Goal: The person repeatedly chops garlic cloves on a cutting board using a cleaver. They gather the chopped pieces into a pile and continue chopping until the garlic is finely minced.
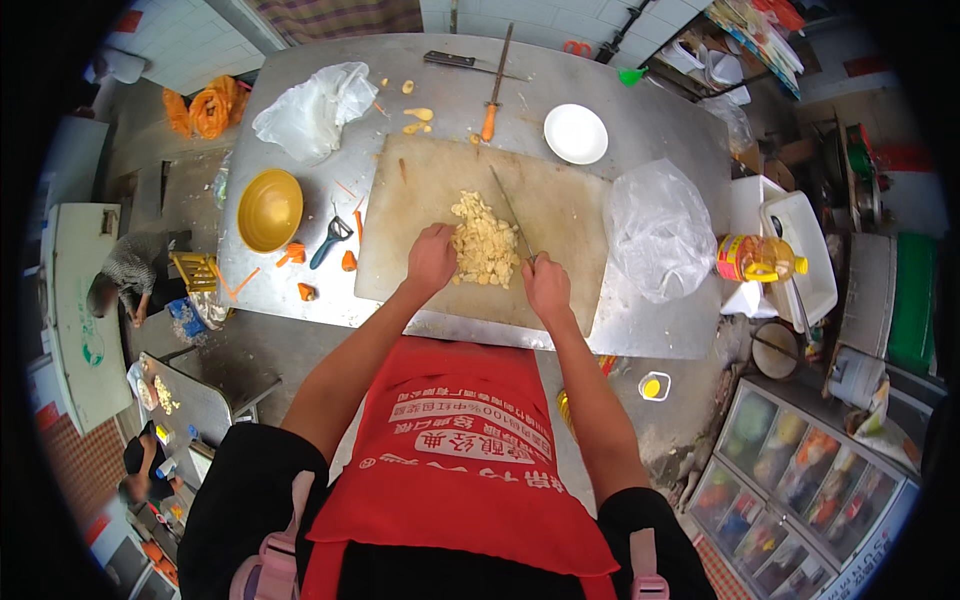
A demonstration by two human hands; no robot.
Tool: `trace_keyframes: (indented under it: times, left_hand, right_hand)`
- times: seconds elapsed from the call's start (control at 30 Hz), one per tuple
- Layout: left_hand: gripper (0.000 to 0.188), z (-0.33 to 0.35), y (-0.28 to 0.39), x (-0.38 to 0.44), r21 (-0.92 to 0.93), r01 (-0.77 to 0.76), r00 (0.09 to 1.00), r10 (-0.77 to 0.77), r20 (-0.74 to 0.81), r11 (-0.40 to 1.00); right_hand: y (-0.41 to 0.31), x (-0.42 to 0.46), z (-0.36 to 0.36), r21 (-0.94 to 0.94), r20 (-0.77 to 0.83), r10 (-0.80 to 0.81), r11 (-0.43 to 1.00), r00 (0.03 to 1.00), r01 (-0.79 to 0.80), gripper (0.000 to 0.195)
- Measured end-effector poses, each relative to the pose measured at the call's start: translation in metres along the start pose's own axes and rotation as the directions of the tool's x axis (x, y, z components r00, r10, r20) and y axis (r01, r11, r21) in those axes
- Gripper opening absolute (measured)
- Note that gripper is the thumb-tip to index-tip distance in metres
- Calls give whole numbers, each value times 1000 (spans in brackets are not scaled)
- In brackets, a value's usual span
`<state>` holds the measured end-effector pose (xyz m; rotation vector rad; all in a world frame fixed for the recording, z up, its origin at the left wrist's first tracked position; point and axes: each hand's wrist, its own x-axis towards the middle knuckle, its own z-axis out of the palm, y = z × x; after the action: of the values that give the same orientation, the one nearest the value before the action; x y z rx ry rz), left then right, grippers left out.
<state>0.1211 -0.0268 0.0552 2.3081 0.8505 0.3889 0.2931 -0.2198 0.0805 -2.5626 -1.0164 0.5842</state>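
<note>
A heap of pale yellow slices (484, 244), which looks like cut ginger, lies on a large worn cutting board (420, 169). My left hand (433, 259) rests against the heap's left edge with its fingers curled; the fingertips are partly hidden. In my right hand (547, 283) is the handle of a kitchen knife (513, 210). Its blade is seen edge-on, slanting away from me along the heap's right side. The blade's tip points toward the far side of the board.
Around the board on the metal table (660, 334) are a yellow bowl (270, 211), a peeler (331, 241), carrot scraps (296, 253), plastic bags (660, 231), a white plate (575, 133), a sharpening steel (498, 82) and another knife (450, 58). Two people are at the left.
</note>
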Motion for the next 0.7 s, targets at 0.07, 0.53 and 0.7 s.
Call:
trace_keyframes:
  times: [0.07, 0.53, 0.7]
  left_hand:
    - [20, -11, -4, -15, 12, -4, 995, 5, -99, 1000]
    - [21, -66, -83, -112, 83, 256, 963, -246, -113, 963]
    - [14, -83, -108, -100, 139, 86, 996, -82, -37, 987]
  right_hand:
    - [-3, 14, -3, -9, 85, -101, 995, 991, 102, 31]
    - [-1, -56, 1, 114, 8, 129, 985, 992, -129, 34]
    - [-9, -60, 28, 93, -40, 231, 969, 972, -227, 34]
